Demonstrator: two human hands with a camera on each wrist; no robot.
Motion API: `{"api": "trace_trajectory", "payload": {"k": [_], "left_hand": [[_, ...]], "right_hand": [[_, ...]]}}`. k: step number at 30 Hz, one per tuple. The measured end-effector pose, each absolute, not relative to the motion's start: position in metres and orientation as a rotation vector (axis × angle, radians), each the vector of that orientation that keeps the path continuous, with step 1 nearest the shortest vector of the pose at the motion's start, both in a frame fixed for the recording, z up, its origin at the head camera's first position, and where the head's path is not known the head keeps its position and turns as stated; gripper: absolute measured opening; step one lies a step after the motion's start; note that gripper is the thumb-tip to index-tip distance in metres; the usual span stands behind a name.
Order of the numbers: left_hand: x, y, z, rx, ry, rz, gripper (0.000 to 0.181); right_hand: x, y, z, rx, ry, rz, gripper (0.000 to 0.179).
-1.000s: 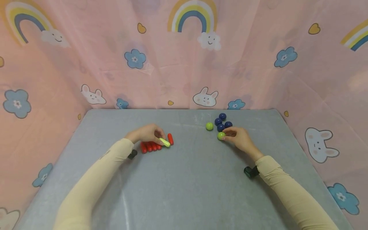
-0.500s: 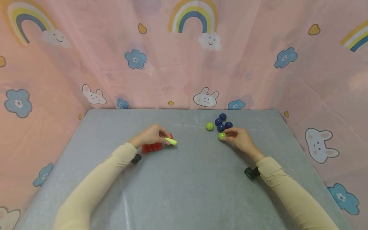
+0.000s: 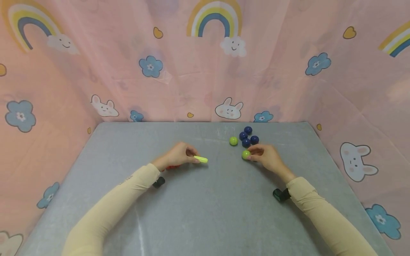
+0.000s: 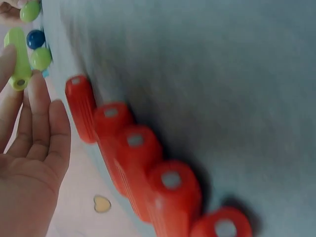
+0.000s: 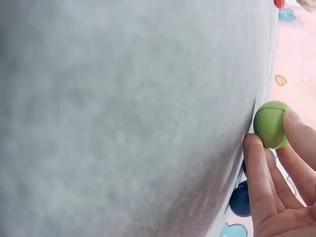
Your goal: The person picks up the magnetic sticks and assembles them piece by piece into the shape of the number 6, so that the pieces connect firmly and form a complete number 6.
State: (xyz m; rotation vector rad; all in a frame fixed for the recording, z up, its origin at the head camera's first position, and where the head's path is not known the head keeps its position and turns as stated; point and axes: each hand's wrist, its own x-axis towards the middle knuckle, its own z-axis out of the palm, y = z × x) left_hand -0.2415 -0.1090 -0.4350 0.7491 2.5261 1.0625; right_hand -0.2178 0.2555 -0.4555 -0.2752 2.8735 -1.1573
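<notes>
Grey tabletop [image 3: 205, 213] underneath: the left hand [image 3: 179, 154] pinches a lime stick [image 3: 201, 159], now moved rightward past the red sticks [image 4: 136, 168] — so it hangs nearer the green ball [image 3: 245, 154] that the right hand [image 3: 268, 158] pinches. Blue balls [image 3: 243, 136] and another green ball [image 3: 233, 141] lie just beyond.

Head view looking forward-down, wrist views close, sideways, all sharing held green ball [image 3: 245, 154]

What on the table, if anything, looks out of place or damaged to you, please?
Nothing in view looks spilled or damaged. At most, one loose green ball looks slightly out of place, since it lies beside the dark blue balls, while the right hand holds a matching green ball.
</notes>
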Motion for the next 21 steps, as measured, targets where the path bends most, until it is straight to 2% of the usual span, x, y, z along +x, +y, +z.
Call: {"api": "trace_trajectory", "payload": {"k": [9, 21], "left_hand": [[-0.232, -0.085, -0.440, 0.783, 2.574, 1.166, 0.020], [-0.219, -0.053, -0.447, 0.662, 2.549, 1.327, 0.020]], "right_hand": [[-0.212, 0.250, -0.455, -0.331, 2.834, -1.201, 0.030], [-0.205, 0.242, -0.456, -0.368, 2.779, -1.221, 0.031]]}}
